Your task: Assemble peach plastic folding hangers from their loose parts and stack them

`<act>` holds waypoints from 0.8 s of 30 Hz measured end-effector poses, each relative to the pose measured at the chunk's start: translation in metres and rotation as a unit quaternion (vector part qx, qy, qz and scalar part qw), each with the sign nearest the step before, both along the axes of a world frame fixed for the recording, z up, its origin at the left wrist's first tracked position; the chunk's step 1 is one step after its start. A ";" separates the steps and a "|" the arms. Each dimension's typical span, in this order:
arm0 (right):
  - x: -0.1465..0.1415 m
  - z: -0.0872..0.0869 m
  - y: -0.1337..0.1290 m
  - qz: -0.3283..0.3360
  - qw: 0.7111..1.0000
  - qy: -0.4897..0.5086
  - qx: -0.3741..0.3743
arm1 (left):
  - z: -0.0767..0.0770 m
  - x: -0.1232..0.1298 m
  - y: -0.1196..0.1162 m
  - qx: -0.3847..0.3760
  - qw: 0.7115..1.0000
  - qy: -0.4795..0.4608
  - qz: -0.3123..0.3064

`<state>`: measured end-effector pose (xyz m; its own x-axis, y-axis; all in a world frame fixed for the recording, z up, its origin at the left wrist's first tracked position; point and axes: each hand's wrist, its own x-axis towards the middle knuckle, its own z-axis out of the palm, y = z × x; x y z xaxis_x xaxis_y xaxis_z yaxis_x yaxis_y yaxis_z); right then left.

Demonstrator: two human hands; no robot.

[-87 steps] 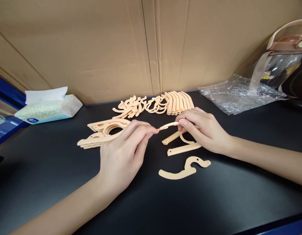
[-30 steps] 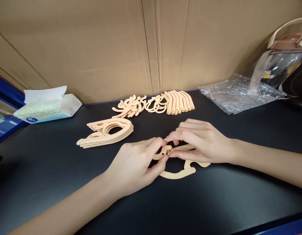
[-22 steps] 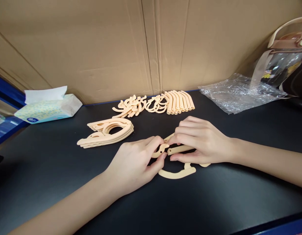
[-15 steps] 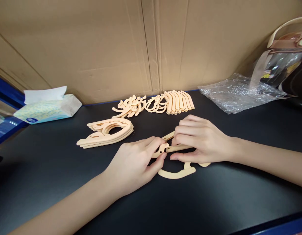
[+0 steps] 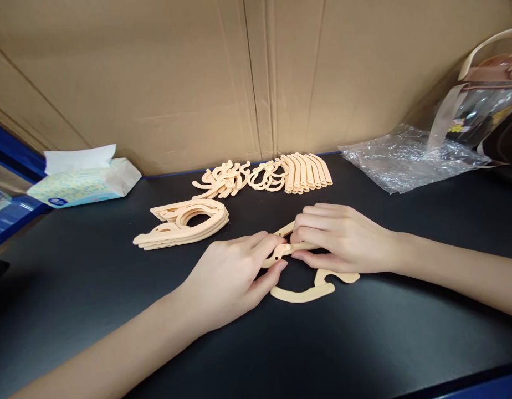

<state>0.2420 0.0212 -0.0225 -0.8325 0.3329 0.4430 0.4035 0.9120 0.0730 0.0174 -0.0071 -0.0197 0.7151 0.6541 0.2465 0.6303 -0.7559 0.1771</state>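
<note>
My left hand (image 5: 239,271) pinches a curved cream plastic hanger piece (image 5: 277,255) with a small hole near its end. My right hand (image 5: 339,235) grips a straight hanger arm (image 5: 302,247), its end meeting the curved piece between my fingertips. Another straight arm (image 5: 286,228) angles out behind my right fingers, partly hidden by them. On the table just in front of me lies a curved hook piece (image 5: 303,295), close to my left thumb. A stack of folded hangers (image 5: 183,224) rests to the left of my hands.
Along the back lie a heap of small curved pieces (image 5: 223,180), some ring-like hooks (image 5: 266,176) and a row of straight arms (image 5: 308,173). A tissue pack (image 5: 87,183) stands at left. Crumpled clear plastic (image 5: 405,158) and a bottle (image 5: 480,111) are at right, before a cardboard wall (image 5: 177,83).
The straight arm in my right hand has come up against the curved piece and now overlaps its end. More of the hook piece on the table shows below my right hand.
</note>
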 end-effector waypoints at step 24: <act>-0.005 0.000 -0.005 -0.051 0.992 -0.018 0.112 | 0.003 0.000 0.001 -0.020 1.000 0.002 0.011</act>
<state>0.2368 0.0159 -0.0229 -0.8161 0.3125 0.4862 0.4864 0.8257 0.2857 0.0174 -0.0058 -0.0171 0.7013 0.6791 0.2169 0.6480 -0.7341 0.2031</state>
